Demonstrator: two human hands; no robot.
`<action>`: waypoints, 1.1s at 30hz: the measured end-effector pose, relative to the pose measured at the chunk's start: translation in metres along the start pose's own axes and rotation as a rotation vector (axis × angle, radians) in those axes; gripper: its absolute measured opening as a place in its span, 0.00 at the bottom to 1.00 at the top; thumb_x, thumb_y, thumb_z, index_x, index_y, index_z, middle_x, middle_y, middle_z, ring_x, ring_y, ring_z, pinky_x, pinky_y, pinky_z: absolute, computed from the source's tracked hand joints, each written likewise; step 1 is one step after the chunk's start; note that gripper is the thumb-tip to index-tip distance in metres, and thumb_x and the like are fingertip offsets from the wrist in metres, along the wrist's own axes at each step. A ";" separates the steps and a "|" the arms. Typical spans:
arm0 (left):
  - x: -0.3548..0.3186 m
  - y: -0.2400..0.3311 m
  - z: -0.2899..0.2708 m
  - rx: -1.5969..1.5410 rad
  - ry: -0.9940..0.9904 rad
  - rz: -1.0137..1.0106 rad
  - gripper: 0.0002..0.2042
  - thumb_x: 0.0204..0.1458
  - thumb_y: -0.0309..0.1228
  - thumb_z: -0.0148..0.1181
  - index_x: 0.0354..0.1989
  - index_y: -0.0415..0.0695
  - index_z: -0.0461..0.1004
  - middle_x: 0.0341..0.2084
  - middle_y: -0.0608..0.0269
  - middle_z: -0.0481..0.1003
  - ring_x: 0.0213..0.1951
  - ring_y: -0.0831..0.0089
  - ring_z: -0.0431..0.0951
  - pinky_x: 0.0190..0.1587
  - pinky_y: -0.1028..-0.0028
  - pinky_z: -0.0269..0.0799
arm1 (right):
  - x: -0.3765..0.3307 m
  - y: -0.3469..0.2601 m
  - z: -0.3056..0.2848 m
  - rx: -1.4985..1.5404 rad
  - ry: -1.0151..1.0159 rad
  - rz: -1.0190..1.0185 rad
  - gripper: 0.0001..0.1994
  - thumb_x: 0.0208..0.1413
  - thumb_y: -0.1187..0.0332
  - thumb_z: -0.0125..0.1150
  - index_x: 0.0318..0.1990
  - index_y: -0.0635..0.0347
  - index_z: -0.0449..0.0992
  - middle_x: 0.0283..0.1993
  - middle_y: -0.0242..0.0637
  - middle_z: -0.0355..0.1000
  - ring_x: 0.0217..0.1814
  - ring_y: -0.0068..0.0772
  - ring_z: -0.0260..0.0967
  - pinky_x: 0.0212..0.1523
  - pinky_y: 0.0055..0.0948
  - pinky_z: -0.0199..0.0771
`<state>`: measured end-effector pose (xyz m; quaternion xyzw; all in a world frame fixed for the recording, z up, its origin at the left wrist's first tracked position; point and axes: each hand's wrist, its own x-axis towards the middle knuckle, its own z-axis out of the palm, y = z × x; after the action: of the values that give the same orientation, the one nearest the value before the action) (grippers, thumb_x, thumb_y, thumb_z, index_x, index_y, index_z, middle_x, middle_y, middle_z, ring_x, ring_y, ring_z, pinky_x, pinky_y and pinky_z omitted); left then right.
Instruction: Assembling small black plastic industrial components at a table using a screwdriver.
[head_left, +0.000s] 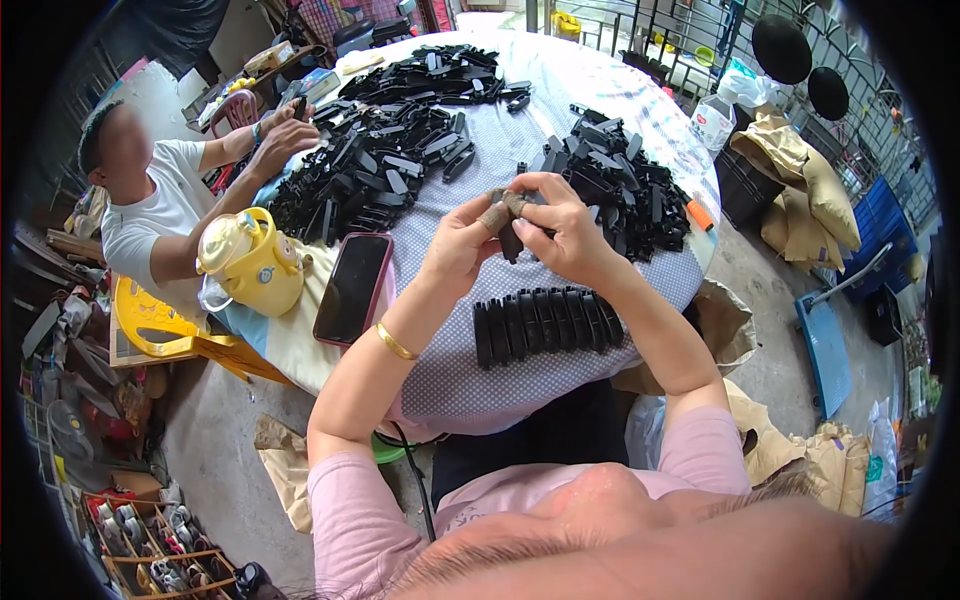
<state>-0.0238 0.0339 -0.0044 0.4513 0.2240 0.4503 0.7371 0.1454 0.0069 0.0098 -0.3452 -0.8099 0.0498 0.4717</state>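
The person wears a pale pink shirt (500, 490) with loose short sleeves (360, 497), partly visible dark print (462, 516) on its chest, and black clothing (535, 425) over the lap. A smooth gold bracelet (397, 342) circles the left forearm (420, 300). Brownish wraps (494, 218) band fingers on both hands (572, 232).

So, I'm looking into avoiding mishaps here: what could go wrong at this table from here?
The black part pinched between the left hand and right hand could slip. The right forearm, close beside the row of black pieces, might nudge it askew. The orange cylinder near the edge of the table may roll off.
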 end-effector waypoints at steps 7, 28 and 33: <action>-0.003 0.013 0.000 0.084 -0.007 0.056 0.17 0.53 0.32 0.57 0.49 0.37 0.69 0.36 0.63 0.75 0.35 0.78 0.76 0.39 0.77 0.75 | 0.002 0.005 -0.002 0.032 0.046 -0.064 0.13 0.47 0.73 0.50 0.39 0.70 0.76 0.49 0.46 0.67 0.53 0.40 0.62 0.55 0.35 0.61; -0.081 0.031 -0.016 1.146 0.014 -0.310 0.17 0.49 0.24 0.55 0.48 0.32 0.69 0.28 0.58 0.75 0.30 0.76 0.75 0.36 0.76 0.72 | -0.006 0.030 0.014 -0.745 -0.444 0.152 0.10 0.46 0.72 0.55 0.36 0.53 0.78 0.55 0.36 0.64 0.64 0.38 0.52 0.61 0.55 0.48; -0.087 0.036 -0.005 1.379 0.008 -0.213 0.15 0.49 0.23 0.55 0.47 0.34 0.70 0.25 0.57 0.75 0.26 0.73 0.77 0.31 0.75 0.72 | 0.000 0.024 0.017 -0.800 -0.474 0.098 0.07 0.46 0.71 0.56 0.33 0.54 0.79 0.50 0.36 0.68 0.60 0.37 0.56 0.60 0.54 0.49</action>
<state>-0.0868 -0.0325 0.0174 0.7903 0.5046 0.1319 0.3217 0.1438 0.0297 -0.0095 -0.5168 -0.8337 -0.1667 0.1007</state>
